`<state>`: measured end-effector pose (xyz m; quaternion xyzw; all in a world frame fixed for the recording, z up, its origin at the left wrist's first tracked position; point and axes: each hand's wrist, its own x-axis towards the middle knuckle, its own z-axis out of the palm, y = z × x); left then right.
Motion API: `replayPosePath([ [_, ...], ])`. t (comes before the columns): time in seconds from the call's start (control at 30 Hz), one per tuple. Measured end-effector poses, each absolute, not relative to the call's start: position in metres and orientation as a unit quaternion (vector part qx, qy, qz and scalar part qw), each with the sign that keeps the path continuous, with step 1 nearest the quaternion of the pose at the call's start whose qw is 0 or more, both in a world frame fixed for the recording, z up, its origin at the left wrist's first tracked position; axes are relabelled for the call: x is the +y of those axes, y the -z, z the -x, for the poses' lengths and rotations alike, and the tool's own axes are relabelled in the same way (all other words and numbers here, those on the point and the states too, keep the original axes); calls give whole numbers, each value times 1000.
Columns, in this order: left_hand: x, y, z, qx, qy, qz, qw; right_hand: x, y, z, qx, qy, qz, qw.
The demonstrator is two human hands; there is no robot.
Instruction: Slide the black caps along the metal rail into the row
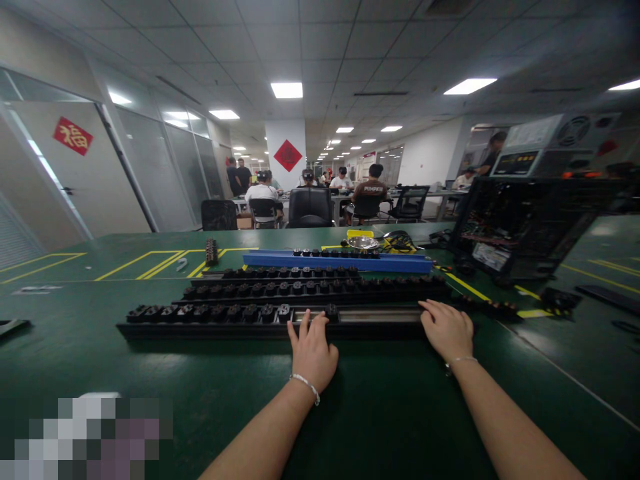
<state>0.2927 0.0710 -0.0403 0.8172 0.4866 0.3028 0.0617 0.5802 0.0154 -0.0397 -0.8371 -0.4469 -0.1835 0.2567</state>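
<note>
My left hand (313, 350) lies flat with fingers stretched out on the nearest long black rail (150, 327), its fingertips beside the last black clip-on piece (331, 311) in the row. My right hand (447, 328) rests on the same rail's bare right end, fingers extended and together. Neither hand holds anything. Two more black rails (310, 288) filled with small black pieces lie just behind, and a blue rail (337, 261) lies behind those.
An open black computer case (525, 227) stands at the right with a device on top. A small metal bowl (363, 243) and yellow items sit behind the blue rail. Several people sit at desks in the far background. A blurred patch covers the bottom left.
</note>
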Motion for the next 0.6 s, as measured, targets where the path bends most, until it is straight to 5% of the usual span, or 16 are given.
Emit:
replayPosePath([
  [0.6, 70, 35, -294, 492, -302, -813, 68, 26, 30, -547, -531, 168, 780, 285],
])
